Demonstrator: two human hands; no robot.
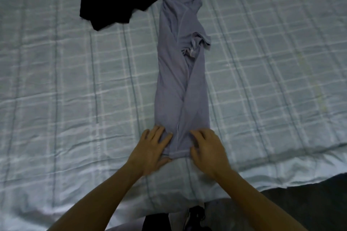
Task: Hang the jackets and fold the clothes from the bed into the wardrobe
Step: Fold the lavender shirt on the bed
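A grey-blue shirt point(180, 73) lies on the bed, folded lengthwise into a long narrow strip that runs away from me, collar at the far end. My left hand point(152, 150) holds the left corner of its near hem, thumb under the edge and fingers on top. My right hand point(206, 150) grips the right corner of the same hem in the same way. A black garment point(116, 0) lies crumpled at the far left of the bed, apart from the shirt.
The bed is covered by a pale blue checked quilt point(262, 80) that fills most of the view. Its near edge drops off at the bottom, where dark floor point(309, 199) shows at the right.
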